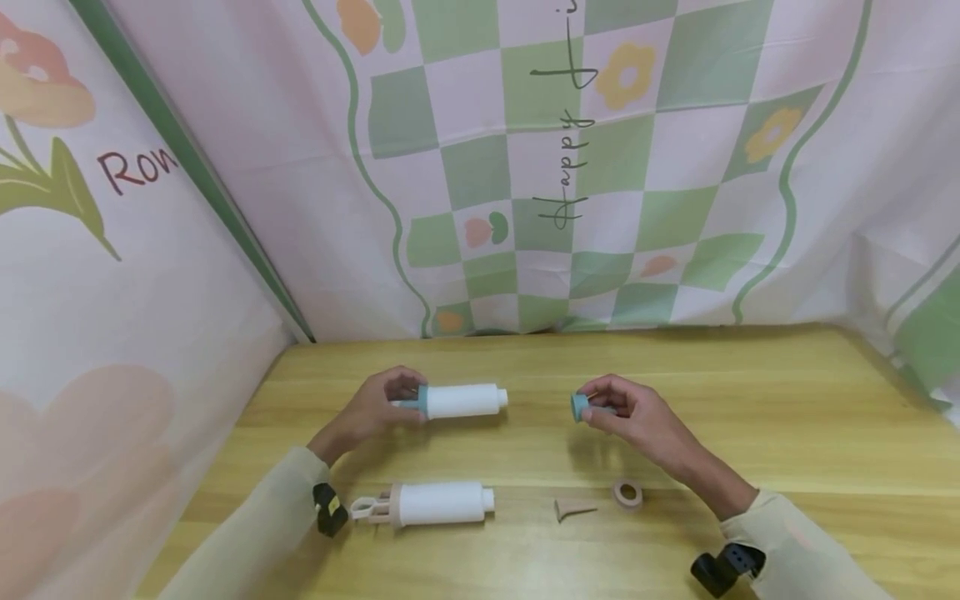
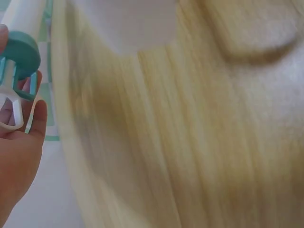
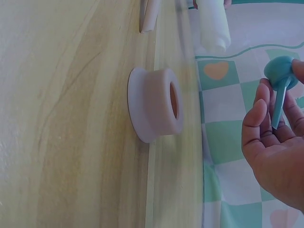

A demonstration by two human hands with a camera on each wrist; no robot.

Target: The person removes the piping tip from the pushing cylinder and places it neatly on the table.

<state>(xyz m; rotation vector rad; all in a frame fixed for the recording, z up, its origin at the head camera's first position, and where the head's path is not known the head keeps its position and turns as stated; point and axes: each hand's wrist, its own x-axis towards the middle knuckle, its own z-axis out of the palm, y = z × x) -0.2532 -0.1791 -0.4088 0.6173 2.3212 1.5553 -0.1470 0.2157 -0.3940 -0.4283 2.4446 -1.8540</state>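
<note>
My left hand [image 1: 382, 404] grips the handle end of a white syringe [image 1: 462, 401] with a teal collar, held level above the table, its narrow tip pointing right. In the left wrist view, a white ring handle [image 2: 18, 113] shows by the fingers, below the teal collar [image 2: 23, 53]. Off to the right, my right hand [image 1: 637, 412] pinches a teal nozzle [image 1: 579, 407]. Its wide mouth faces the syringe tip, with a gap between them. The right wrist view shows the teal nozzle [image 3: 280, 71] with its slim spout along the fingers.
Nearer me lies a second white syringe [image 1: 442, 503] with a beige-pink collar and handle. To its right are a beige-pink nozzle [image 1: 576, 507] and a beige-pink flanged ring [image 1: 636, 495]. Patterned cloth [image 1: 540, 275] hangs behind the wooden table [image 1: 540, 362].
</note>
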